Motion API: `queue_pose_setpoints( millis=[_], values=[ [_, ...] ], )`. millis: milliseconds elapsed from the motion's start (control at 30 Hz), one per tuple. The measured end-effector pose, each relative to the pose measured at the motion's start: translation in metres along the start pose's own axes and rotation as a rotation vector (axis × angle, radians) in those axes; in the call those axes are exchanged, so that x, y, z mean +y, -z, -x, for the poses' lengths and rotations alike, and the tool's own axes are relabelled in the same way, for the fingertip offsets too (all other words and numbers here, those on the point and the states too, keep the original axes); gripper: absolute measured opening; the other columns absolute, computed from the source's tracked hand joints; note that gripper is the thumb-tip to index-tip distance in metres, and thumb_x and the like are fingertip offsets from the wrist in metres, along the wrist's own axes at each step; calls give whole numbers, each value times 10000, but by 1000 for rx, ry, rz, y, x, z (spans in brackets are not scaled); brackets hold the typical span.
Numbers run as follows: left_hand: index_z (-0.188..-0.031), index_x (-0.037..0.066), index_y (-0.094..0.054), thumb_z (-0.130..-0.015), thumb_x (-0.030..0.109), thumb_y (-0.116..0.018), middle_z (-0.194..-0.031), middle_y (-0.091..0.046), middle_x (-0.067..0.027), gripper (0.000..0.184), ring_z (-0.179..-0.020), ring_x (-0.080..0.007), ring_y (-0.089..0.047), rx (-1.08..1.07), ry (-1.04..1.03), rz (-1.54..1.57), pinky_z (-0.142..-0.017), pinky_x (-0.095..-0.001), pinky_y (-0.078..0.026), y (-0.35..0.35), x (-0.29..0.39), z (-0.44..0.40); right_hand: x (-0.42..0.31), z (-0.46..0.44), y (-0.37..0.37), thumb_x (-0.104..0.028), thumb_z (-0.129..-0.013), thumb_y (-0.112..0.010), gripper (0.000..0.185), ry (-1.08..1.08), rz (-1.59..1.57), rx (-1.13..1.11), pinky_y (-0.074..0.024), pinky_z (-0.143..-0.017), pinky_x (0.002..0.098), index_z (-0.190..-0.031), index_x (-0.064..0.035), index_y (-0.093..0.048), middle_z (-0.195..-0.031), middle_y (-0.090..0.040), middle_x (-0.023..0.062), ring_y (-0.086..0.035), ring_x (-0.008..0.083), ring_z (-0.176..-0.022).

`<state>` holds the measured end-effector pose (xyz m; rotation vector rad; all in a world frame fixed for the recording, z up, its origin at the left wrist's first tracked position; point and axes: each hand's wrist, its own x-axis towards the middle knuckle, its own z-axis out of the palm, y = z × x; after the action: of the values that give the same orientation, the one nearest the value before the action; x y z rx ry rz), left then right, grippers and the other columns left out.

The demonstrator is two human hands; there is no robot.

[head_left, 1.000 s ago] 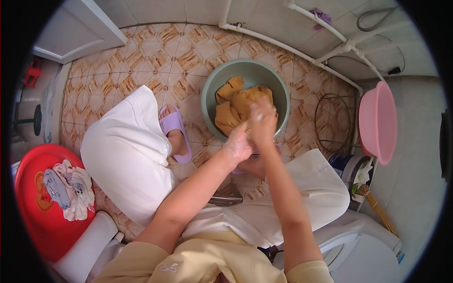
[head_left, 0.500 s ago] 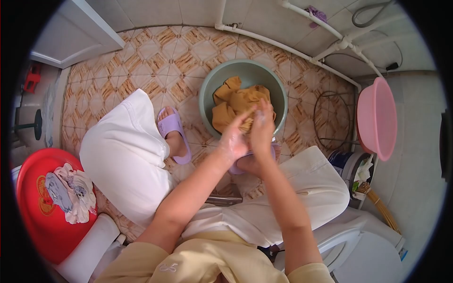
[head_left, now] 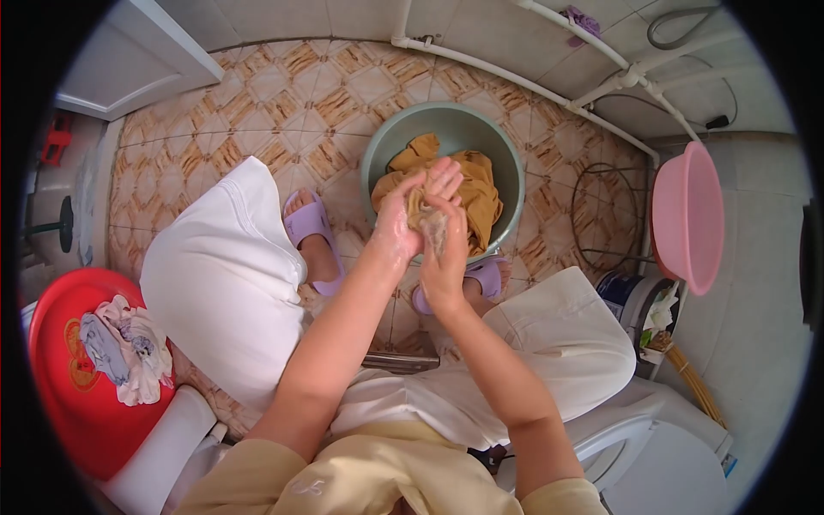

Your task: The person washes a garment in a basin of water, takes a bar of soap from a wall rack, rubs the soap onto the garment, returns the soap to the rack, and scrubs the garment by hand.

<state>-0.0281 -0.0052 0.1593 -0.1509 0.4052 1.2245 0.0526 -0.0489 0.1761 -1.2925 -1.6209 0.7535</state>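
In the head view, my left hand point(head_left: 400, 218) is palm up over the near side of a grey-green basin point(head_left: 376, 137), its fingers stretched forward. My right hand point(head_left: 448, 257) presses in from the right, fingers bent over the left palm. A wet tan fold, apparently part of the mustard-coloured garment point(head_left: 481, 190), is pinched between both hands. Whitish suds coat the hands and left wrist. The rest of the garment lies crumpled in the basin beyond my fingers. How the fold joins it is hidden by the hands.
A red basin point(head_left: 103, 429) with small pale clothes point(head_left: 137, 352) stands at left. A pink basin point(head_left: 691, 219) hangs near the right wall, above a dark hose point(head_left: 592, 249). My feet in lilac slippers point(head_left: 316, 240) flank the grey-green basin. A toilet point(head_left: 661, 463) is at lower right.
Both hands have drawn back left and towards me. The right hand's fingers, stretched forward before, are now bent, and the tan fold shows between the palms.
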Motion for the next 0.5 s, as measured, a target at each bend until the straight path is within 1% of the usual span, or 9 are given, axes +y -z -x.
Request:
queue_pose_setpoints(
  millis=[100,200,233,267,333,400,433,467,500],
  values=[
    [-1238,1,-500,-944,193,-390,-1291,-524,-110,367,-1210,-243,-476,142,77,52,-1041,-346,-363,-16,-17,7,11,-15,8,90,-799,-481,282,-168,-116,73,-463,-805,336,-1059,-3,-535,-971,-599,148,-591,282,-902],
    [-1203,9,-530,-930,125,-421,-1214,-565,-100,316,-1133,-236,-532,-11,150,153,-995,-340,-411,1,-28,-1,37,-33,16,67,-813,-480,191,-190,-108,153,-481,-718,323,-977,8,-557,-840,-612,119,-601,259,-758],
    [-1164,15,-560,-928,98,-431,-1162,-579,-91,281,-1080,-229,-557,82,114,120,-962,-350,-439,-6,-33,4,35,-39,22,7,-858,-493,93,-333,-203,163,-467,-666,294,-882,9,-583,-776,-599,89,-578,181,-710],
    [-1164,15,-560,-928,98,-431,-1162,-579,-91,281,-1080,-229,-557,81,114,122,-962,-350,-439,-3,-37,2,31,-43,28,7,-858,-493,93,-332,-200,162,-467,-666,294,-882,9,-583,-776,-599,89,-578,181,-710],
    [-1242,27,-502,-958,203,-417,-1222,-559,-111,344,-1119,-240,-539,110,136,144,-981,-383,-425,3,-41,-5,15,-52,35,-64,-897,-506,135,-648,-574,203,-443,-614,259,-817,1,-593,-737,-581,46,-546,105,-672],
    [-1258,26,-482,-949,219,-438,-1225,-556,-118,367,-1124,-244,-537,172,109,202,-983,-393,-423,1,-28,-6,-2,-52,31,-129,-898,-553,186,-648,-611,249,-416,-571,229,-756,-13,-584,-727,-566,14,-521,64,-645],
    [-1273,24,-463,-939,236,-459,-1227,-553,-124,395,-1129,-248,-534,231,90,260,-985,-403,-421,1,-18,-7,-11,-48,31,-165,-866,-598,187,-621,-477,145,-426,-577,238,-760,-13,-579,-714,-568,32,-525,85,-631],
    [-1317,29,-406,-927,257,-478,-1226,-549,-131,458,-1131,-262,-531,116,141,274,-999,-422,-413,35,-10,-15,-18,-42,30,-201,-834,-644,213,-590,-343,44,-436,-582,247,-764,-14,-574,-701,-570,51,-528,106,-616],
    [-1256,29,-451,-926,249,-472,-1163,-565,-119,397,-1084,-263,-548,-26,129,334,-977,-418,-423,57,-9,-14,-24,-33,27,-229,-783,-682,239,-448,-175,-79,-458,-613,284,-796,-17,-572,-728,-585,87,-561,159,-646]
  ],
)
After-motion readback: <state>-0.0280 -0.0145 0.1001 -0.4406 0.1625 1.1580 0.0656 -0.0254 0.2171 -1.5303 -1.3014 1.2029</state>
